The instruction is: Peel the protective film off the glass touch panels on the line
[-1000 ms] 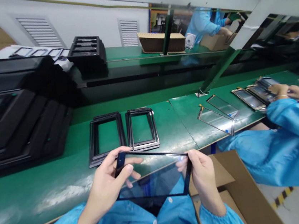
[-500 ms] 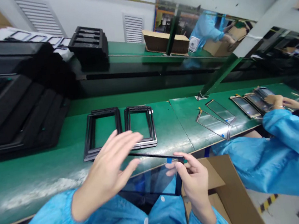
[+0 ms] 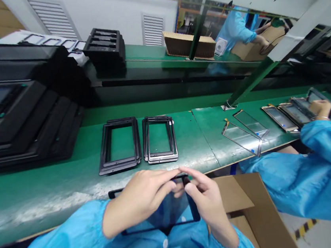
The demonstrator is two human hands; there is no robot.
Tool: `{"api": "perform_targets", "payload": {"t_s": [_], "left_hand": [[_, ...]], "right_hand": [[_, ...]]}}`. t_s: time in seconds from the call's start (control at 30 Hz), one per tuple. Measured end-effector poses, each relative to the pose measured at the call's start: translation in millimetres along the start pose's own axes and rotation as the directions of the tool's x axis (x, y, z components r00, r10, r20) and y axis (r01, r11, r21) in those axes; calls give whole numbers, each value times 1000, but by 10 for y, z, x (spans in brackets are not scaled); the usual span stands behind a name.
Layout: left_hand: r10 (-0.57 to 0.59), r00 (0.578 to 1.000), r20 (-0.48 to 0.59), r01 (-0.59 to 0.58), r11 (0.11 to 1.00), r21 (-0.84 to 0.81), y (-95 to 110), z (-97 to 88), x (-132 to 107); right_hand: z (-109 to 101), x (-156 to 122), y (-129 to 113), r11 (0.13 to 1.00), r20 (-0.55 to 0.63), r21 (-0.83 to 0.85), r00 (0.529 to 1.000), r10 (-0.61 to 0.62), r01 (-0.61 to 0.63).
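Just beyond the bench's front edge, I hold a black-bordered glass panel (image 3: 171,213), clear enough to show the blue smock through it. My right hand (image 3: 206,199) grips its upper right corner, thumb on the near face and fingers behind. My left hand (image 3: 144,198) lies over the top edge, fingers together and stretched toward that corner, its thumb on the near side. The fingertips of both hands meet there; what is between them is hidden. Past my hands, two small stacks of black rectangular frames, a left stack (image 3: 105,154) and a right stack (image 3: 173,139), lie on the green bench (image 3: 192,145).
Tall stacked black trays (image 3: 34,123) fill the left side. Glass panels (image 3: 240,137) lie to the right, near a slanted post (image 3: 250,80). A co-worker's blue sleeve (image 3: 320,142) is beyond them. An open cardboard box (image 3: 262,212) stands below the bench edge.
My left hand has come right and down from open air onto the panel's top edge. The panel now faces me more and sits slightly left. The co-worker's hands have lifted a panel.
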State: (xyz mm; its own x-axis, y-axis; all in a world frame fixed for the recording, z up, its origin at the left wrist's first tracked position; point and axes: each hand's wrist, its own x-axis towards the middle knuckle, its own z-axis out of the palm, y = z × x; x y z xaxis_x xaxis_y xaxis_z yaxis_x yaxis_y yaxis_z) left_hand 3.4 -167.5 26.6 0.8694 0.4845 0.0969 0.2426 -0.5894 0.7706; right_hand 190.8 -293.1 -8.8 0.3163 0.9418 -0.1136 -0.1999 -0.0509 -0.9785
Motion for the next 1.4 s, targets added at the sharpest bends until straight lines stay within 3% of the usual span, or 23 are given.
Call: {"api": "perform_targets", "payload": {"t_s": [0.07, 0.17, 0.23, 0.33, 0.47, 0.63, 0.7, 0.8, 0.87, 0.9, 0.97, 1.03, 1.1, 1.23, 1.3, 1.4], "left_hand": [[-165, 986, 18, 164, 948, -274, -27, 45, 11], [-412, 911, 14, 326, 700, -635, -98, 120, -25], [-510, 860, 11, 343, 561, -753, -118, 166, -62], [-564, 826, 4, 336, 486, -807, -87, 214, -97], [-579, 815, -12, 326, 476, -817, -50, 252, -125], [-541, 841, 7, 342, 521, -782, -127, 273, -196], [-518, 854, -47, 331, 610, -719, -147, 240, -201], [-369, 917, -148, 274, 857, -437, -119, 142, -159], [-245, 969, -46, 228, 945, -234, -71, 72, -116], [-225, 974, 37, 228, 954, -194, -44, 44, -100], [-279, 951, 130, 304, 917, -257, 0, 8, -90], [-403, 910, 103, 406, 806, -430, 17, -5, -117], [-494, 869, 29, 414, 693, -591, 2, 3, -163], [-552, 827, -112, 323, 627, -709, -87, 48, -214], [-568, 809, -154, 294, 616, -731, -129, 64, -209], [-579, 797, -173, 282, 610, -741, -170, 54, -204]], "right_hand": [[-22, 37, 7, 992, 64, 111, 997, 49, -56], [-116, 92, 43, 984, -7, 158, 997, 78, -76], [-168, 127, 73, 989, -72, 134, 995, 67, -57], [-173, 161, 96, 994, -120, 109, 992, 35, -22], [-117, 158, 68, 996, -126, 90, 992, 5, 6], [-126, 111, 9, 997, -127, 35, 990, -65, 70], [-126, 104, -11, 995, -117, -9, 988, -96, 96], [-46, 131, -37, 979, -11, -170, 993, -116, 113], [36, 164, -54, 955, 103, -266, 989, -111, 135], [61, 177, -63, 953, 124, -268, 986, -114, 144], [34, 186, -77, 966, 52, -204, 987, -152, 159], [-119, 169, -64, 972, -134, -160, 972, -193, 171], [-346, 145, 5, 967, -276, -203, 939, -205, 152], [-610, 105, 232, 1000, -239, -25, 971, -12, 6], [-559, 72, 296, 997, -231, 72, 972, 42, -26], [-394, 41, 285, 998, -281, 68, 959, 27, -9]]}}
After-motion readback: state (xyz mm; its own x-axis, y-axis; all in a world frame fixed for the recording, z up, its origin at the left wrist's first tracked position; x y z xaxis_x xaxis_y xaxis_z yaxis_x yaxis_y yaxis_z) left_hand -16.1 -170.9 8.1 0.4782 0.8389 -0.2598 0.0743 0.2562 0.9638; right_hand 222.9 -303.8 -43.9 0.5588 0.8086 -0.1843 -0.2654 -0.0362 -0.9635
